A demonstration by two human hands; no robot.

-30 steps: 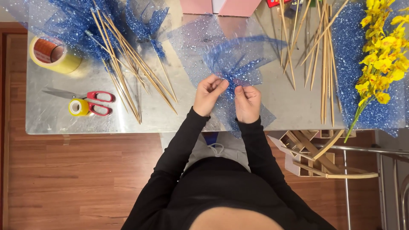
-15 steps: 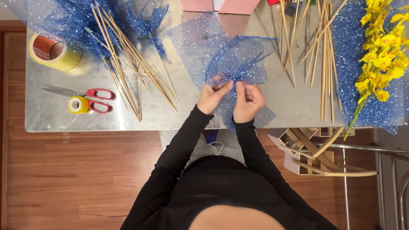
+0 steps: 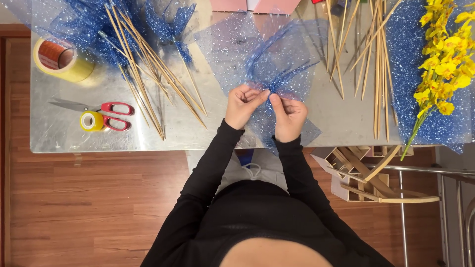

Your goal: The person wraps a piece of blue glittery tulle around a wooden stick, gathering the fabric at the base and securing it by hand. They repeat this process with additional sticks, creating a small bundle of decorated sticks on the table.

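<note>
Both hands, left hand (image 3: pixel 243 105) and right hand (image 3: pixel 288 116), pinched on gathered blue glitter mesh (image 3: pixel 277 59) above metal table (image 3: pixel 326 123).

I am pinching a sheet of sheer blue glitter mesh (image 3: pixel 277 59) at its gathered middle, right where my left hand (image 3: pixel 242 105) and my right hand (image 3: pixel 288 114) are meeting. From that pinch the mesh is fanning away from me in loose pleats, darker blue where the folds are bunching at my fingertips and paler and see-through toward its far edges. A shorter flap is trailing back under my right hand toward me, lying flat and reaching just past the near edge of the metal tabletop (image 3: pixel 64 136).
</note>
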